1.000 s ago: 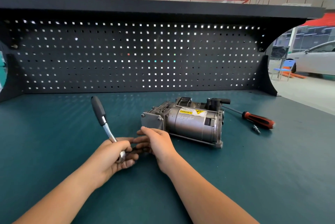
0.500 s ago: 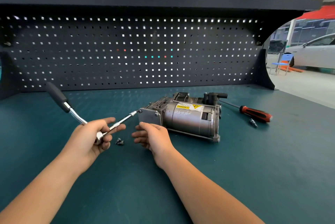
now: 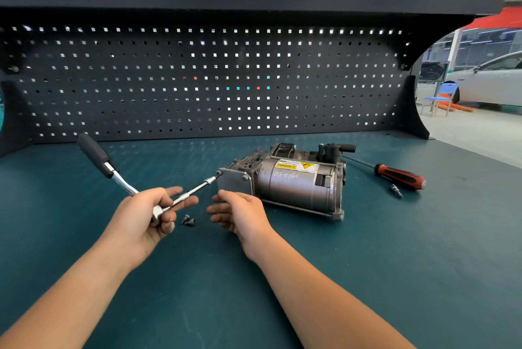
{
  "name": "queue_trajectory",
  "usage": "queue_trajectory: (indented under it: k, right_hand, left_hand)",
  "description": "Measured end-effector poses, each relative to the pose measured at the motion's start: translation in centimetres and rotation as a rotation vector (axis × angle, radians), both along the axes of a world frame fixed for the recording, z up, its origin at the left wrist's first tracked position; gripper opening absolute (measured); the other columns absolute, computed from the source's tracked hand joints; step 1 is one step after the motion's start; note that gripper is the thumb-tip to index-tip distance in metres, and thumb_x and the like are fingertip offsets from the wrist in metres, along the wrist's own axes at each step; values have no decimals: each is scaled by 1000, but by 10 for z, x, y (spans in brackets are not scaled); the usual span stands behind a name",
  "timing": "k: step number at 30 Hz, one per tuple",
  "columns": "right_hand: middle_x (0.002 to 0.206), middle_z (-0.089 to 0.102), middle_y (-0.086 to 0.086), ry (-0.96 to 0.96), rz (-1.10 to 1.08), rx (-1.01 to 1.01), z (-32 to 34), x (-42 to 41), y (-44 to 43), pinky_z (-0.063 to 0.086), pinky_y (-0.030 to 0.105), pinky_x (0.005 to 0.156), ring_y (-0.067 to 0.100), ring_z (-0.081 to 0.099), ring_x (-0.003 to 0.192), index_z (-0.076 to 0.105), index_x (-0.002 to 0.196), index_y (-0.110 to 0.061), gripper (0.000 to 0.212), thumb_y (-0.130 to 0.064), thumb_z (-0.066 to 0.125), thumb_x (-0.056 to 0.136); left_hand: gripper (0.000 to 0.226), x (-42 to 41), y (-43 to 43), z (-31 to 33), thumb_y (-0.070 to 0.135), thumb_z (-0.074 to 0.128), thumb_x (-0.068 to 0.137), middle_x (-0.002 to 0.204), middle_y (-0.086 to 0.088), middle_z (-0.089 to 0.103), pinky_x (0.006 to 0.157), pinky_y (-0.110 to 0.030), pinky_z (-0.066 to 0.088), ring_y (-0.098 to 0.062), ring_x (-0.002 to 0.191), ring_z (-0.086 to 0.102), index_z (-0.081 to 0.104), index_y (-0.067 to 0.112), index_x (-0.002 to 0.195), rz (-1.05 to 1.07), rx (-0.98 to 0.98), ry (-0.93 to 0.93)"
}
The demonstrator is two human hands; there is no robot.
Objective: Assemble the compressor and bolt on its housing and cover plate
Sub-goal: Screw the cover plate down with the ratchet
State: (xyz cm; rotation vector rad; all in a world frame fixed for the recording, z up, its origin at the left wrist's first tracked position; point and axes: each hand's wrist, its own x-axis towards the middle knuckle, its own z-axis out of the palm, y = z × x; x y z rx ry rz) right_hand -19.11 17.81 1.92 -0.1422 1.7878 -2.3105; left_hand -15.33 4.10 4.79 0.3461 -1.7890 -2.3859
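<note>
A grey metal compressor lies on its side on the green bench mat, its square cover plate facing left toward me. My left hand grips the head of a ratchet wrench; its extension bar reaches right, with the tip on the bolt at the plate's upper left corner. My right hand sits just in front of the plate's lower edge, fingers loosely curled and holding nothing. A small dark loose part lies on the mat between my hands.
A red-and-black screwdriver lies right of the compressor, with a small metal bit beside it. A black pegboard closes the back of the bench. The bench's right edge opens onto a workshop floor.
My left hand swung the ratchet out of both hands and set its extension tip on the plate's upper left bolt. My right hand let go of the tool and now hovers by the plate.
</note>
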Motion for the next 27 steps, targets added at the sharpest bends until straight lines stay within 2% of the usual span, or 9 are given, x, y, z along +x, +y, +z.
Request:
queue_trajectory:
  k: [11, 13, 16, 18, 21, 27]
  right_hand:
    - [54, 65, -4, 1, 2, -3, 1, 1, 1, 43, 16, 54, 6, 55, 44, 61, 77, -13, 19, -18, 51, 93]
    - [53, 64, -5, 5, 4, -3, 0, 1, 1, 43, 15, 54, 5, 55, 44, 60, 77, -13, 19, -18, 51, 93]
    - [54, 65, -5, 13, 2, 13, 0, 1, 0, 41, 16, 53, 5, 55, 44, 61, 77, -14, 19, -20, 51, 93]
    - [53, 65, -5, 13, 1, 19, 0, 1, -1, 41, 16, 53, 5, 55, 44, 60, 77, -14, 19, -20, 51, 93]
    - [52, 65, -5, 11, 7, 25, 0, 0, -1, 40, 15, 52, 5, 55, 43, 60, 77, -14, 20, -20, 51, 94]
    - [51, 64, -6, 31, 13, 47, 0, 1, -2, 39, 15, 51, 4, 54, 42, 59, 75, -14, 21, -18, 50, 94]
  left_hand:
    - [31, -4, -3, -5, -5, 33, 80, 73, -13, 73, 33, -10, 32, -3, 30, 33, 59, 1, 97, 14, 7, 9]
    - [30, -5, -2, -6, -4, 32, 81, 72, -13, 73, 32, -9, 30, -2, 29, 31, 59, 0, 95, 10, 62, -6]
    - [25, -5, -1, -9, -1, 32, 85, 70, -14, 71, 28, -10, 27, -1, 27, 29, 55, -2, 92, -39, 266, -53]
    - [20, -5, -1, -11, 0, 35, 87, 69, -14, 71, 29, -10, 30, -1, 27, 32, 55, -2, 91, -59, 321, -82]
    - [14, -5, -2, -12, 1, 44, 89, 66, -12, 71, 32, -8, 36, 0, 29, 40, 58, 1, 87, -49, 206, -109]
    - [22, -5, -3, -8, -6, 46, 89, 62, -6, 70, 31, -9, 30, 0, 30, 35, 63, 8, 93, -67, 60, -24]
